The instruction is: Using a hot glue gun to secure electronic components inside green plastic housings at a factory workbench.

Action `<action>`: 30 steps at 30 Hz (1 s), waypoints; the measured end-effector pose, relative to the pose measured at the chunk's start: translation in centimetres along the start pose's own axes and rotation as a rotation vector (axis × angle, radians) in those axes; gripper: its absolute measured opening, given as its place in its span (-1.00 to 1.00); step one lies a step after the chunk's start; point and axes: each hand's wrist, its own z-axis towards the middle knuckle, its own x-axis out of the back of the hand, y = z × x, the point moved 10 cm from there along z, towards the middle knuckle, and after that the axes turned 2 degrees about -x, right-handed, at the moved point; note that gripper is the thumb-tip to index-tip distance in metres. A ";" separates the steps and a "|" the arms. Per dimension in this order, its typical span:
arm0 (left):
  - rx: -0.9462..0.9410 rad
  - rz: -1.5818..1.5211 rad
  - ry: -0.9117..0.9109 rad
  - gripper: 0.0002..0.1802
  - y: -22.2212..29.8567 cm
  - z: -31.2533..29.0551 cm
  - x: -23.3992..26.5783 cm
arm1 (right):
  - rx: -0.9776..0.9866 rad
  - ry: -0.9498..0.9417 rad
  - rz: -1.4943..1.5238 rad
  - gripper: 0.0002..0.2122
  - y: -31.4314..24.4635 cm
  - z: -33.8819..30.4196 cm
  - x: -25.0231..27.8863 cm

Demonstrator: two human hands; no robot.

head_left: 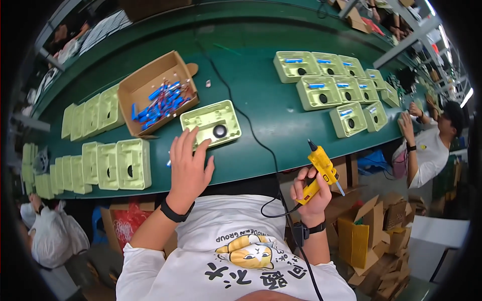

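A pale green plastic housing with a round black part set inside lies on the table in front of me. My left hand rests at its near left edge, fingers spread and touching the rim. Something small and blue-white peeks out beside that hand, mostly hidden. In my right hand is a yellow hot glue gun, held off the table's front edge. Its dark nozzle points up and away, and a pale glue stick sticks out of its back.
An open cardboard box of blue battery cells with wires stands behind the housing. Rows of green housings line the left; several at the right hold blue cells. A black cable crosses the table. A co-worker works at far right.
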 end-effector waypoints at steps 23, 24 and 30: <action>0.210 -0.160 0.068 -0.56 -8.1 -3.6 2.2 | -0.586 -0.289 -1.400 -0.72 10.6 7.4 -15.9; 0.200 -0.143 0.061 -0.55 -8.0 -3.6 2.3 | -0.583 -0.294 -1.409 -0.72 10.7 7.4 -15.9; 0.249 -0.161 0.089 -0.58 -8.0 -4.1 4.0 | -0.641 -0.287 -1.452 -0.72 10.6 8.0 -15.8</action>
